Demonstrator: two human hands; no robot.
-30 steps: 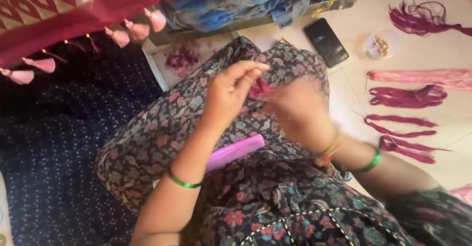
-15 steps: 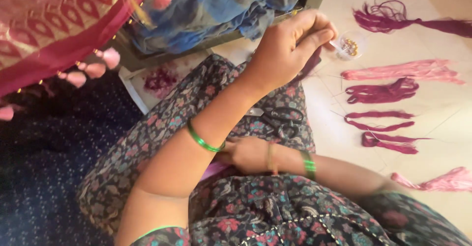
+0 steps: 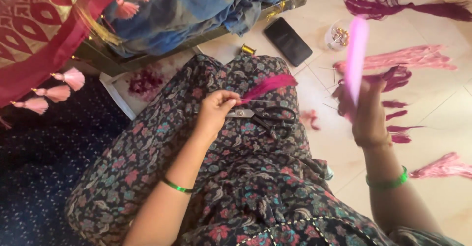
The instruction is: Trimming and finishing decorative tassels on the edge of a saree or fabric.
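My left hand (image 3: 216, 111) pinches the end of a magenta thread tassel (image 3: 269, 86) that fans out to the right above my floral-clad knee. Black-handled scissors (image 3: 268, 117) lie on my lap just right of that hand. My right hand (image 3: 366, 115) is raised over the floor and grips a flat pink comb-like strip (image 3: 356, 59), blurred by motion. Green bangles sit on both wrists.
A black phone (image 3: 288, 41), a gold thread spool (image 3: 247, 50) and a small clear cup of beads (image 3: 337, 36) lie on the tiled floor. Magenta and pink thread bundles (image 3: 403, 59) are spread at the right. A red tasselled cloth (image 3: 44, 34) and blue fabric (image 3: 196, 5) hang at top left.
My left hand came down from near the bead cup to my lap, now holding the tassel. My right hand rose from my lap and lifted the pink strip.
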